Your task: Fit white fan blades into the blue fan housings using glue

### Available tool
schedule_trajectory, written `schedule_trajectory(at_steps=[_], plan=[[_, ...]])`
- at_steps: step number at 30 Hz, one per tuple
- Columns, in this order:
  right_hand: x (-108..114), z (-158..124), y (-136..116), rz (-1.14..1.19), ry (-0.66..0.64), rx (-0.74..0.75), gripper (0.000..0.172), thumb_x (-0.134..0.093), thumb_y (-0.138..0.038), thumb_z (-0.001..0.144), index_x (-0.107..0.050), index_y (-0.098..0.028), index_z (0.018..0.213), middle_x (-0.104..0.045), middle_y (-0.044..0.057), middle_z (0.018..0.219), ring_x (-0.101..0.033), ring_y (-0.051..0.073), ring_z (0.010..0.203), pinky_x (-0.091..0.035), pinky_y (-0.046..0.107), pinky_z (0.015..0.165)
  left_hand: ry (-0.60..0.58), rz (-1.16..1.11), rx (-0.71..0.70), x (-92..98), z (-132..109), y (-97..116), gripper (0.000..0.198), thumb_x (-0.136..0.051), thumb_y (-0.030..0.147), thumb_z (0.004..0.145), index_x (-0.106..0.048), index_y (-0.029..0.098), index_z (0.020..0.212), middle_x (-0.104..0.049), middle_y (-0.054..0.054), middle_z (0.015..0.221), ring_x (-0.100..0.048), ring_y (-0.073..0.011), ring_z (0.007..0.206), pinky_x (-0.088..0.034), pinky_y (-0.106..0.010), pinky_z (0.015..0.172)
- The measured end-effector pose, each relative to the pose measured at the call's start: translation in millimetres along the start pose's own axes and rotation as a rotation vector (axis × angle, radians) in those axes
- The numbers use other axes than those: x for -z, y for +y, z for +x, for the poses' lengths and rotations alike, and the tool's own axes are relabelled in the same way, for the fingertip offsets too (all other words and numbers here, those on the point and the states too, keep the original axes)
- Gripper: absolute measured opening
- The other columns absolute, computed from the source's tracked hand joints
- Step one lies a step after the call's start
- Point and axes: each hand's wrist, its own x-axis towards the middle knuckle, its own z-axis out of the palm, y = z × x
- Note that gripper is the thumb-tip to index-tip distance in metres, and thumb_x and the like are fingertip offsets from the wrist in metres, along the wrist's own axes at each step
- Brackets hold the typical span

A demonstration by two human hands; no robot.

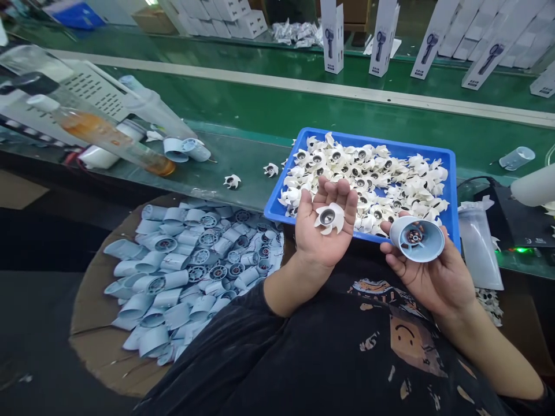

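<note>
My left hand [319,245] is turned palm up with its fingers partly curled. On its palm and fingers rests a small white fan impeller [338,215], hub side up. In my right hand [448,283] is a light blue fan housing [434,244], held tilted with its open end towards me. A motor with copper windings [414,234] shows inside it. Both hands are in front of a blue tray [452,190] heaped with white impellers [368,167]. The housing and the impeller are apart.
Many light blue housings [176,263] lie on a round cardboard sheet [89,329] at the left. Two loose impellers [232,181] lie on the green bench [255,147]. Bottles [104,130] stand or lean at left. Boxes [333,43] line the back; a black device [520,222] sits at right.
</note>
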Motion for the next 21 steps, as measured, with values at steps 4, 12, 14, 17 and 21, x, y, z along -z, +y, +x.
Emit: schedule_trajectory(at_steps=[4, 12, 14, 17, 21], plan=[[0, 1, 1, 0.033, -0.021, -0.001, 0.037, -0.06, -0.056, 0.086, -0.065, -0.026, 0.107, -0.068, 0.006, 0.12, -0.072, 0.019, 0.09, -0.061, 0.031, 0.079, -0.031, 0.013, -0.042, 5.3, 2, -3, 0.031, -0.036, 0.035, 0.1, -0.065, 0.026, 0.093, -0.068, 0.001, 0.092, -0.059, -0.0171, 0.118, -0.055, -0.037, 0.097], [1, 3, 3, 0.059, -0.035, -0.019, 0.038, -0.058, -0.055, 0.088, -0.063, -0.025, 0.11, -0.067, 0.007, 0.121, -0.072, 0.016, 0.088, -0.06, 0.028, 0.081, -0.014, 0.068, -0.055, 7.2, 4, 0, 0.028, -0.038, 0.034, 0.099, -0.064, 0.026, 0.093, -0.068, 0.002, 0.089, -0.064, -0.0153, 0.108, -0.057, -0.033, 0.092], [1, 4, 4, 0.09, -0.04, -0.019, 0.036, -0.059, -0.053, 0.088, -0.063, -0.025, 0.11, -0.068, 0.006, 0.12, -0.072, 0.016, 0.088, -0.06, 0.027, 0.079, -0.071, 0.055, -0.04, 5.9, 3, 2, 0.025, -0.044, 0.038, 0.097, -0.064, 0.026, 0.089, -0.066, 0.004, 0.078, -0.069, -0.0132, 0.089, -0.059, -0.03, 0.083], [-1, 6, 8, 0.138, -0.039, -0.017, 0.034, -0.057, -0.051, 0.09, -0.06, -0.024, 0.111, -0.07, 0.006, 0.115, -0.072, 0.017, 0.087, -0.061, 0.027, 0.073, -0.254, 0.103, -0.078, 5.5, -1, 2, 0.029, -0.064, 0.052, 0.084, -0.066, 0.023, 0.081, -0.065, 0.004, 0.066, -0.068, -0.0133, 0.062, -0.061, -0.029, 0.063], [-3, 11, 14, 0.18, -0.033, -0.027, 0.037, -0.043, -0.052, 0.097, -0.056, -0.022, 0.114, -0.069, 0.009, 0.113, -0.072, 0.018, 0.084, -0.06, 0.026, 0.066, -0.461, 0.448, -0.278, 10.8, -7, -1, 0.035, -0.081, 0.047, 0.069, -0.072, 0.02, 0.089, -0.075, -0.007, 0.092, -0.071, -0.0187, 0.066, -0.059, -0.03, 0.061]])
